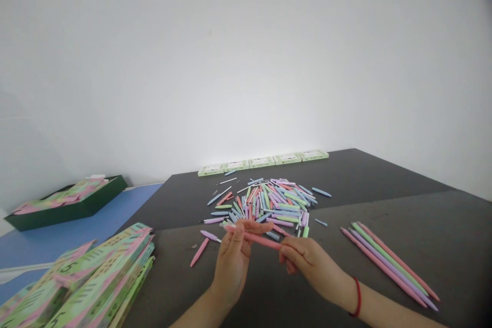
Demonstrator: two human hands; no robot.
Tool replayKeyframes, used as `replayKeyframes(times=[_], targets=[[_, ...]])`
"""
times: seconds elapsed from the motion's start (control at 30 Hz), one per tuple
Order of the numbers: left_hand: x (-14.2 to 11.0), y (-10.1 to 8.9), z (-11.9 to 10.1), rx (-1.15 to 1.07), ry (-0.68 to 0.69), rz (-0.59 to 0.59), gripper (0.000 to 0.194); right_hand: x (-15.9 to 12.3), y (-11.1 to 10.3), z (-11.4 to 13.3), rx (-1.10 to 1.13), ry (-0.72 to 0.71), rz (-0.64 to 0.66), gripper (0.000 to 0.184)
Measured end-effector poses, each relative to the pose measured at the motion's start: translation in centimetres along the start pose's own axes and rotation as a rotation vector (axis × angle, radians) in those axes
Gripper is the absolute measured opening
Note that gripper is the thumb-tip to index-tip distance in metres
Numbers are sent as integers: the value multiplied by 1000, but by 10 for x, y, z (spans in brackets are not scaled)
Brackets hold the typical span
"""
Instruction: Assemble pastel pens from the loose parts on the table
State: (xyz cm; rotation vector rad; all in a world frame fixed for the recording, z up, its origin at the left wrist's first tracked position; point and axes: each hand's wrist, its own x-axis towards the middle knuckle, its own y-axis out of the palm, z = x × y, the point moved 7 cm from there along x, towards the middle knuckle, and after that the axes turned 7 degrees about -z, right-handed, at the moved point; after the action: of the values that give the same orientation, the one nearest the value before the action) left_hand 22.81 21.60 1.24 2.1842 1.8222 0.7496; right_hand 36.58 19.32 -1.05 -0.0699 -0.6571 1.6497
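Both hands hold one pink pen (263,240) across the front of the table. My left hand (235,256) grips it near its left end, thumb on top, with a small clear piece showing at that tip. The fingers of my right hand (307,264) pinch the other end. Just behind the hands spreads a heap of pastel pen parts (265,202) in blue, green, purple, pink and red, with thin white refills among them. A loose pink barrel (199,252) and a purple piece (209,236) lie left of my left hand.
Several long pastel pens (390,264) lie side by side at the right. Flat boxes (261,162) line the table's back edge by the wall. Stacked green-and-pink printed packs (96,277) stand at the front left. A dark green tray (65,214) sits on a blue surface (126,210).
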Motion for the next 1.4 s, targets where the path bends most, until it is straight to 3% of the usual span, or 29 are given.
replayKeyframes(times=[0.33, 0.43, 0.53, 0.67, 0.83, 0.97, 1.2, 1.4], targets=[[-5, 4, -1, 26, -14, 18, 28, -2, 7, -6, 169, 38, 66, 42], [-2, 1, 7, 70, -24, 13, 31, 0, 3, 2, 42, -29, 94, 38], [-1, 0, 18, 100, -41, 27, 31, 2, -1, 13, -166, -107, 53, 20], [-2, 2, 27, 127, -59, 71, 26, 1, -2, 17, -292, -70, -6, 6], [0, 2, 31, -128, -214, -20, 37, -2, 3, 17, -239, 45, 122, 18], [1, 10, 27, -400, -330, -3, 35, -3, 6, 19, -246, 73, 141, 19], [-1, 8, 14, -515, -319, -76, 22, -2, 26, 16, -252, 38, 83, 21], [1, 9, 3, -521, -292, -83, 18, -1, 28, 19, -240, 1, 53, 24]])
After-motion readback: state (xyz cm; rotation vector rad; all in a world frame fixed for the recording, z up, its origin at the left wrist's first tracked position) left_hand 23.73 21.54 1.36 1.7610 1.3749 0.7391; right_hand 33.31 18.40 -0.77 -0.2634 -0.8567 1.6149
